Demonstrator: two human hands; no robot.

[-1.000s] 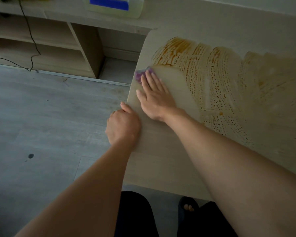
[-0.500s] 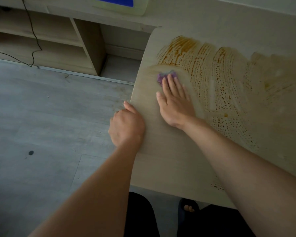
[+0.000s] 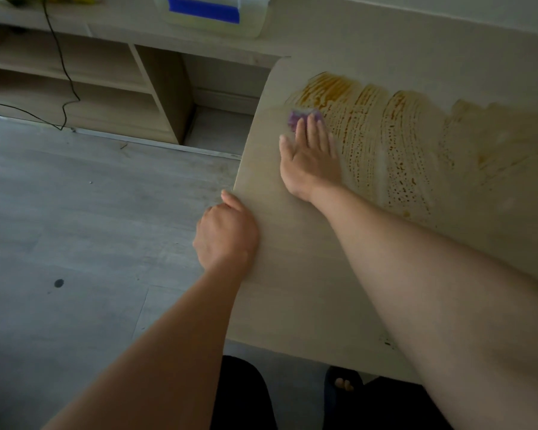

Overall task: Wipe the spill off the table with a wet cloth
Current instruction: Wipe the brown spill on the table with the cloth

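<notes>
Under the flat right hand (image 3: pixel 311 159), fingers straight, the cloth (image 3: pixel 303 117) should press firmly rightward through the spill (image 3: pixel 395 144); left hand (image 3: pixel 225 235) grips the counter (image 3: pixel 292 274) edge.

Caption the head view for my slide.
Right hand presses purple cloth across orange-brown smeared spill; left hand grips pale wooden table.

Right hand (image 3: pixel 312 156) is covering most of the purple cloth (image 3: pixel 293 118); only a blurred far edge is showing past the fingertips. Left hand (image 3: pixel 225 235) fingers are curling out of sight over the table (image 3: pixel 295 274) edge. Spill (image 3: pixel 395 144) is running off the right frame edge, so its extent is not showing. Clear container (image 3: pixel 212 13) with blue tape is being cropped by the top edge. Cable (image 3: pixel 63 72) is leaving the frame at top and left.
</notes>
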